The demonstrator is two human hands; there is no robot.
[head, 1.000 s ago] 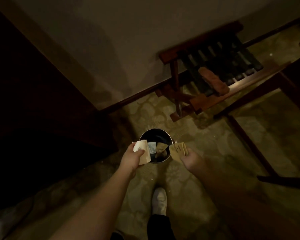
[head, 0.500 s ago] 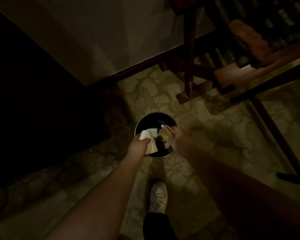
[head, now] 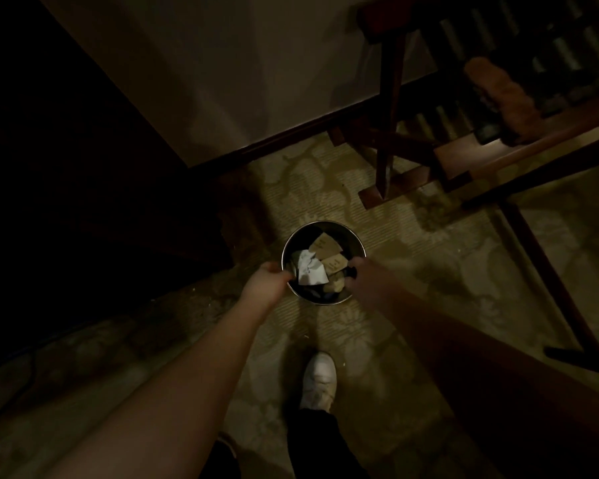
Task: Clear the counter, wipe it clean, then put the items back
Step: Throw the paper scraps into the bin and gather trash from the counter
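A small round metal bin point(head: 325, 224) stands on the patterned carpet just ahead of my feet. Inside it lie a crumpled white paper point(head: 312, 269) and two brown paper scraps point(head: 325, 248), one behind the other. My left hand point(head: 265, 286) hovers at the bin's left rim with its fingers loosely curled and nothing in them. My right hand point(head: 363, 278) is over the right rim, fingers pointing down, also holding nothing. The light is very dim.
A dark wooden slatted rack point(head: 391, 98) stands against the wall at upper right, with a brown fuzzy object point(head: 498, 95) lying on it. A dark cabinet point(head: 83, 167) fills the left side. A dark furniture leg point(head: 547, 271) crosses the right. My white shoe point(head: 320, 378) is below the bin.
Both hands moved over the bin and let go of their papers: the white paper from the left hand and the brown scrap from the right now lie inside.
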